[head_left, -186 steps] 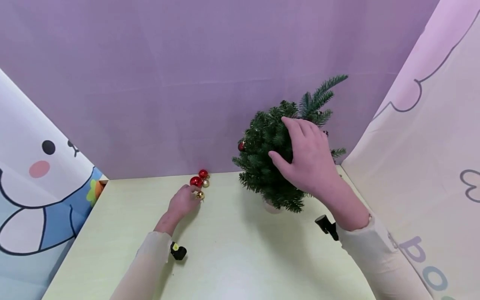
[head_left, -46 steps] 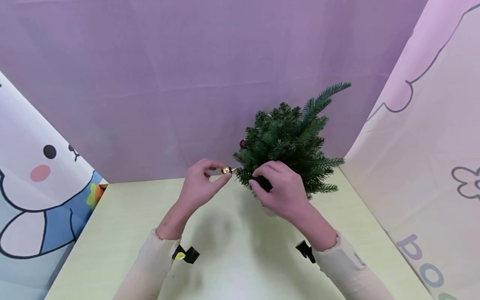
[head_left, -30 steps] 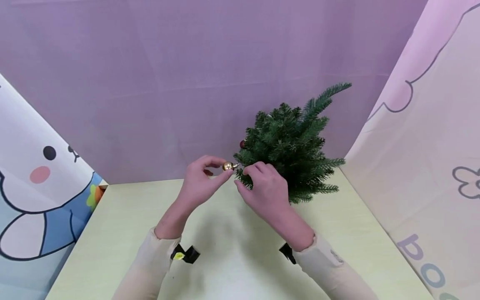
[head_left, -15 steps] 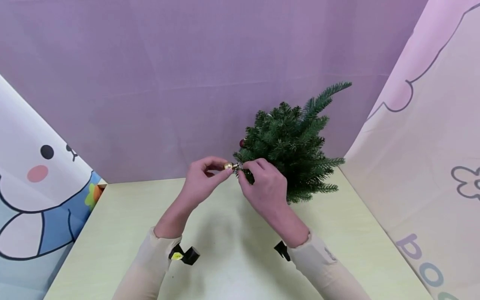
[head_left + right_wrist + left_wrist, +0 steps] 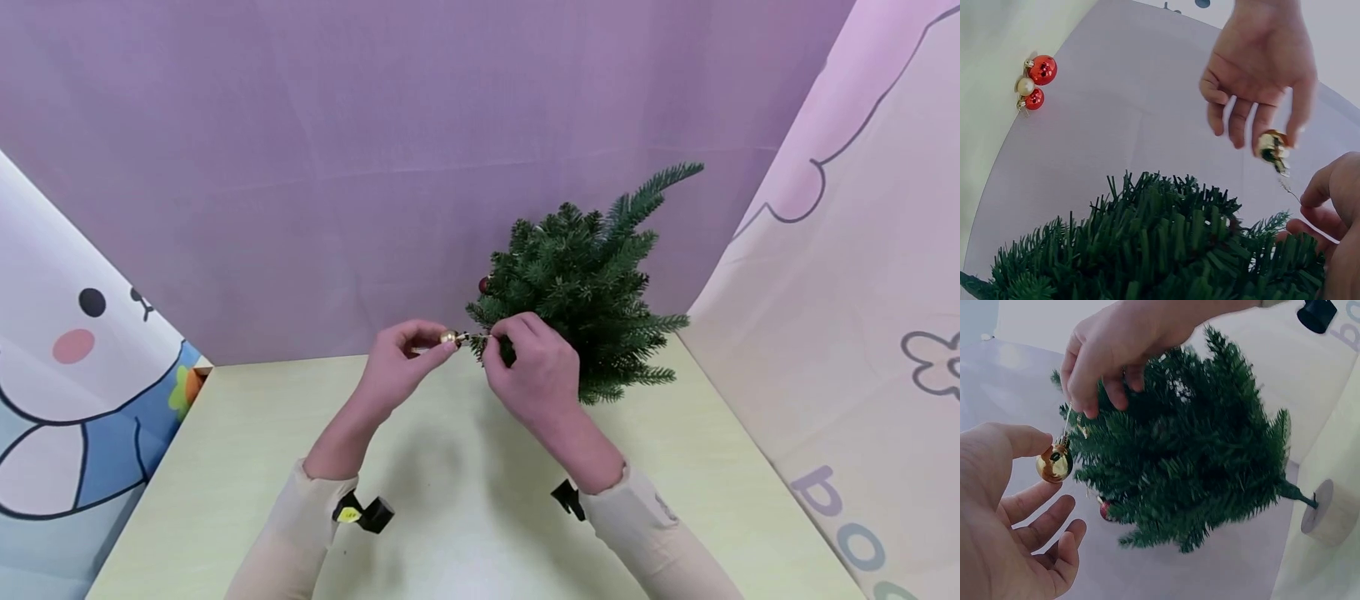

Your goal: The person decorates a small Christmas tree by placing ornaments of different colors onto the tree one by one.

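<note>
In the head view my left hand (image 5: 393,367) pinches a small gold Christmas bauble (image 5: 449,337) between thumb and index finger, off the table. Its thin hanging string (image 5: 1295,196) runs to my right hand (image 5: 534,371), whose thumb and index fingertips pinch the far end. Both hands meet at the left side of a small artificial Christmas tree (image 5: 585,287), and the right hand hides part of its lower branches. The left wrist view shows the bauble cap facing the right fingers and the tree's pale round base (image 5: 1332,515). A red bauble (image 5: 1105,510) hangs among the branches.
Two red baubles (image 5: 1042,70) and a pearly one (image 5: 1025,86) lie on the table near its back edge. A purple cloth (image 5: 337,183) rises behind the pale table (image 5: 262,433); printed panels stand at both sides.
My left hand has lifted the gold bauble from the table to the tree. My right hand came down from the treetop, then took the string; lately the bauble has shifted slightly left, drawing the string out.
</note>
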A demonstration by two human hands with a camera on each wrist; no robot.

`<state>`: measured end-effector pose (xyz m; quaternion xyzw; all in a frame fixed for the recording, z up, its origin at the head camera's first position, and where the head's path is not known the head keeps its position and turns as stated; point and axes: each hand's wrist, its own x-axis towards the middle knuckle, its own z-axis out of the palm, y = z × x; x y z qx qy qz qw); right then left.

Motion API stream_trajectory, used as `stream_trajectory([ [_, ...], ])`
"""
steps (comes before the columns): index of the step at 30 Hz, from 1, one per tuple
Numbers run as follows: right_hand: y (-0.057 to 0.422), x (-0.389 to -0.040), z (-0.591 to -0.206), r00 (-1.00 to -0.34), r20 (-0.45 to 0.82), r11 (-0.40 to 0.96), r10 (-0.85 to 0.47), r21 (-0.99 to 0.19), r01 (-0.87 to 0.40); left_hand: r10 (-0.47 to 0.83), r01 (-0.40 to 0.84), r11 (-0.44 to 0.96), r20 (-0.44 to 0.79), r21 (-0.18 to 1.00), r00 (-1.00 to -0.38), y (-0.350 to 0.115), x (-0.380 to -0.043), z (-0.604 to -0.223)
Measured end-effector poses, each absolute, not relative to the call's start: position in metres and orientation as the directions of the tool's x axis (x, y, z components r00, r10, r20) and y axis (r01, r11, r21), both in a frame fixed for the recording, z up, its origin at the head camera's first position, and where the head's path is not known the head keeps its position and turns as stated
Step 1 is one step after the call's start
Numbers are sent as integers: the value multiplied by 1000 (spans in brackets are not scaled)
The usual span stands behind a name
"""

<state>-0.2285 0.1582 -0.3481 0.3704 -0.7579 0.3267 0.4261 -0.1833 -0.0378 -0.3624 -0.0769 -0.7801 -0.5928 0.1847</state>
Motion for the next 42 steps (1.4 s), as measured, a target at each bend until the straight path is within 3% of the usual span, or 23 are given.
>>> stream_trajectory([
  [5, 158, -227, -343, -374, 856, 497, -356, -165, -852, -125, 322, 342, 383, 883, -915, -41, -182, -370],
  [17, 159, -223, -328, -403, 796, 525, -452, -127, -841, -46, 446, 451, 520, 773, -853, -15, -183, -352],
  [23, 159, -223, -324, -417, 797, 535, -436, -143, -832, -22, 447, 424, 502, 788, -865, -11, -184, -349],
  [33, 156, -223, -319, -403, 835, 589, -373, -123, -799, -66, 515, 378, 578, 769, -814, -11, -194, -343],
  [42, 150, -222, -316, -429, 850, 659, -305, -137, -740, -79, 502, 394, 573, 770, -816, -12, -203, -333],
])
